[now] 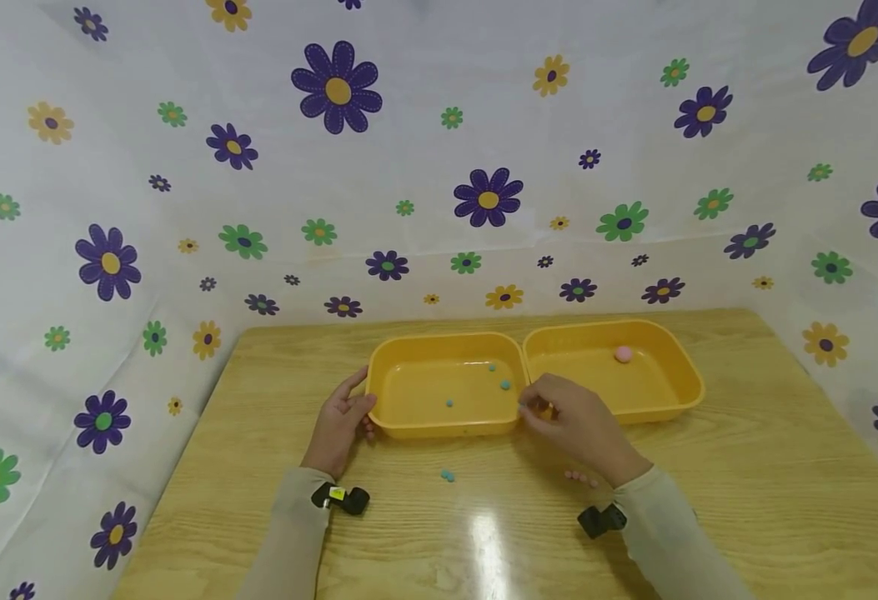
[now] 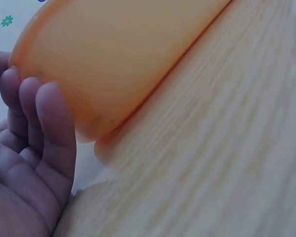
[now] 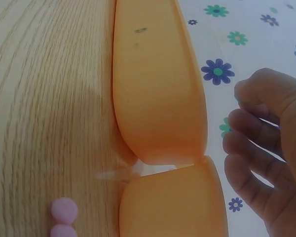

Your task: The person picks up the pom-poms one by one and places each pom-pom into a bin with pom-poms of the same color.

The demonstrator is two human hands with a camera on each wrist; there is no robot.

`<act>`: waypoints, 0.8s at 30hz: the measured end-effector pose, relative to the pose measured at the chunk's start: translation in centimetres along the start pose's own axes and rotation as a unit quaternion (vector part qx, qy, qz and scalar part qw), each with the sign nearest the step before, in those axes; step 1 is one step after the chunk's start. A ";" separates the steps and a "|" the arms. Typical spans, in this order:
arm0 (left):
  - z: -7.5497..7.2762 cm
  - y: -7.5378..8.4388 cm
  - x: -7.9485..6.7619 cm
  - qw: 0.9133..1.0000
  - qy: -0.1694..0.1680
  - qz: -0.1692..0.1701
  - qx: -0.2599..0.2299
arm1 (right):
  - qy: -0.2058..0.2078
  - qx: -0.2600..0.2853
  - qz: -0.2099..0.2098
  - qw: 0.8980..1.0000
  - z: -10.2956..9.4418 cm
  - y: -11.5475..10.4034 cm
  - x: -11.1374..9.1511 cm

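Observation:
My left hand point(image 1: 339, 421) holds the left end of the left yellow tray point(image 1: 446, 431), thumb at the rim and the other fingers along the outer wall point(image 2: 108, 59). Over the spot where the two trays meet, my right hand point(image 1: 569, 417) pinches a small blue ball point(image 1: 523, 407), mostly covered by the fingertips. In the right wrist view the right hand point(image 3: 266, 148) is just above the tray rims, its other fingers loosely bent. Three blue balls, one of them here point(image 1: 505, 385), lie inside the left tray. A larger pink ball point(image 1: 623, 354) sits in the right yellow tray point(image 1: 664, 414).
Two blue balls point(image 1: 448, 475) touch on the wooden table point(image 1: 408, 542) in front of the left tray. Several pink balls point(image 1: 581, 477) form a row below my right hand, and more pink balls point(image 1: 368, 429) lie beside my left hand. A flowered white cloth point(image 1: 408, 167) hangs behind.

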State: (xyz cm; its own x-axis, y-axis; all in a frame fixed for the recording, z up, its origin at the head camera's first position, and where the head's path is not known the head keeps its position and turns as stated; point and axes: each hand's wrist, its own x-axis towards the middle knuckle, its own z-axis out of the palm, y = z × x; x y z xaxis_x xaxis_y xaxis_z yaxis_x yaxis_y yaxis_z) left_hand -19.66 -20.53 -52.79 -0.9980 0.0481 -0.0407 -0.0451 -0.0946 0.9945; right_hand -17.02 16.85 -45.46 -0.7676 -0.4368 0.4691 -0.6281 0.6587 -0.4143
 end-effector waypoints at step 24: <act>0.1 -0.2 0.0 1.000 0.007 0.006 -0.014 | 0.008 0.004 0.022 1.000 -0.3 -0.3 1.2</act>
State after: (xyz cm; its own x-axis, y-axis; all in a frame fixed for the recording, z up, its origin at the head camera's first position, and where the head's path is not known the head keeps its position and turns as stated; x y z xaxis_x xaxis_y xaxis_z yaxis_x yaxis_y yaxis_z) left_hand -19.64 -20.42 -52.95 -0.9990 0.0337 -0.0298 -0.0337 -0.1237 0.9917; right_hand -17.73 16.29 -44.52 -0.7922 -0.3984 0.4622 -0.5951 0.6719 -0.4408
